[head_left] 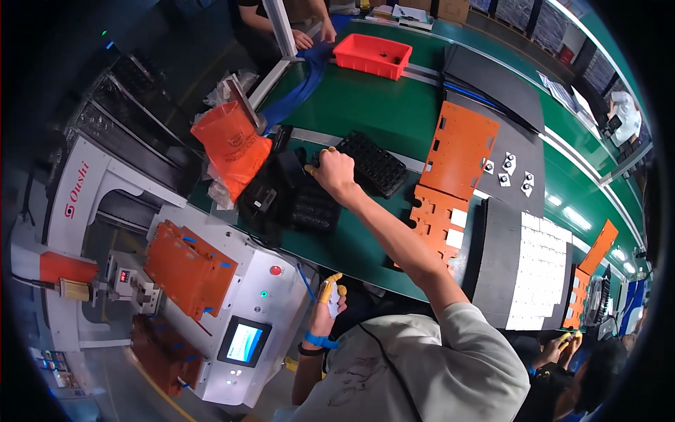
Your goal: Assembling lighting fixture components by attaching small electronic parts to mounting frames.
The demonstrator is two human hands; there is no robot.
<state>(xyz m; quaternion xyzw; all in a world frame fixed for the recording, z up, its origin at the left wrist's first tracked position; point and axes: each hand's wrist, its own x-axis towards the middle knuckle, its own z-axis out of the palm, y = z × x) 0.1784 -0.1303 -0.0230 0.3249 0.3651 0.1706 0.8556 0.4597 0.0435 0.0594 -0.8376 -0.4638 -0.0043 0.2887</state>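
My right arm stretches across the green table. My right hand (333, 171), with yellow finger covers, is closed beside a black tray with rows of pockets (371, 163). Its fingertips point toward black boxes and trays (281, 193) on the left; what they grip, if anything, does not show. Lower down, by the table's near edge, my left hand (329, 301) is closed around a small whitish piece (334, 304). Yellow covers are on its fingers too, and a blue band (320, 341) circles the wrist.
A white machine (264, 309) with a screen and orange plates (190, 271) stands left. Orange bag (232, 151), red bin (373, 56) and orange panels (460, 151) are on the table. Small white pieces (506, 165) and a white-tiled board (541, 267) lie right. Other people's hands (315, 35) work across.
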